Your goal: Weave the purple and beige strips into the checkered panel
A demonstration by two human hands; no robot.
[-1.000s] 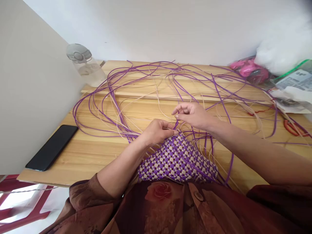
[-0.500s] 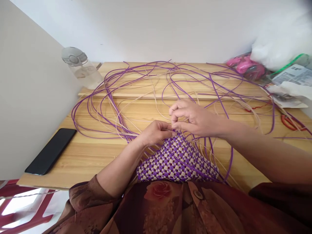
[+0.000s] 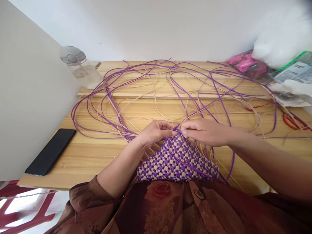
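Note:
A purple and cream woven piece point(image 3: 180, 159) lies against my clothing at the table's near edge, its narrow tip pointing away from me. My left hand point(image 3: 157, 132) pinches the left side of that tip between thumb and fingers. On the other side, my right hand point(image 3: 203, 131) is closed, thumb against forefinger, on a purple strand at the tip. Long purple strands point(image 3: 220, 100) and thin cream strands point(image 3: 156, 97) fan out from the weave across the table. One purple strand loops back over the woven face. My fingers hide part of the tip.
A black phone point(image 3: 50, 152) rests on the wooden table point(image 3: 90, 159) at left. Behind it stands a clear bottle with a grey lid point(image 3: 73, 57). Red-handled scissors point(image 3: 293, 122), a pink bundle point(image 3: 246, 63) and white plastic point(image 3: 271, 48) are at right.
My right hand has come down and slightly right, from above the tip to beside it, its fingers now closed at the weave. My left hand has stayed in place.

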